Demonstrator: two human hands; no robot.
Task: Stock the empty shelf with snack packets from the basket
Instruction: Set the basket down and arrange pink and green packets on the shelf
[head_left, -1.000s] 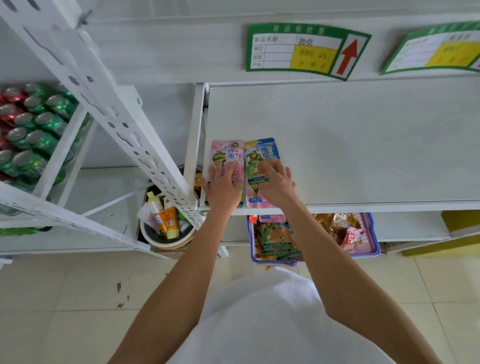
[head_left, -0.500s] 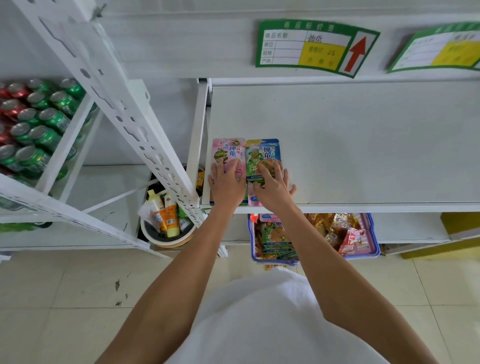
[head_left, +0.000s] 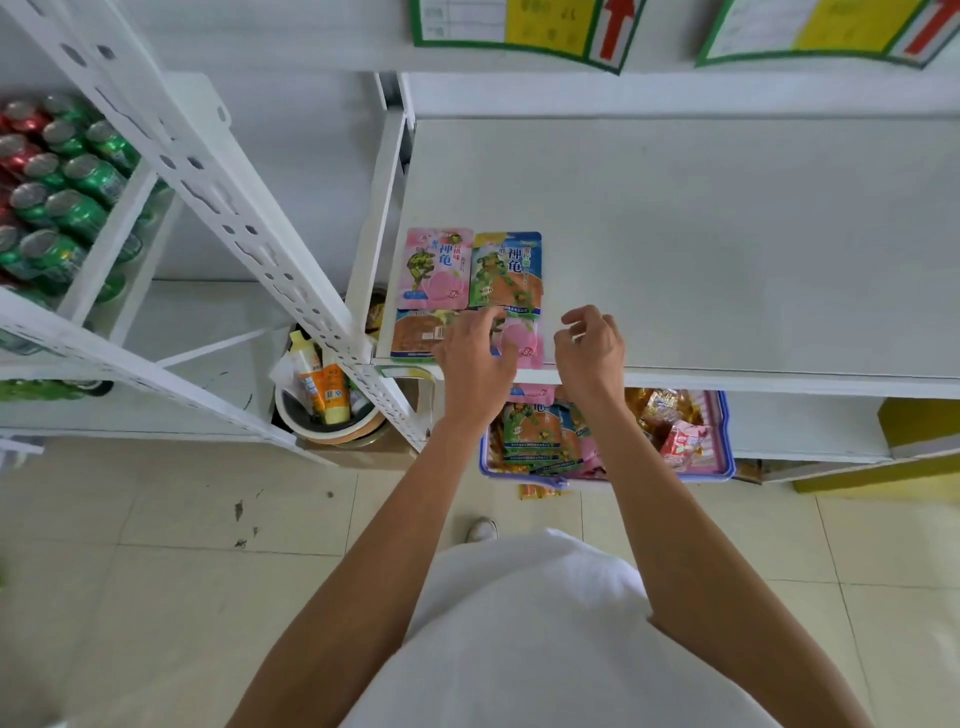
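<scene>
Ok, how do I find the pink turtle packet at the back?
Find the white shelf. At its left end, the pink packet lies leftmost in the back row. Only it is pink there; beside it lies a green packet.

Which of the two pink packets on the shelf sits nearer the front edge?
The front-row pink packet, partly under the left hand. The back-row pink packet lies uncovered, just left of the green packet.
</scene>
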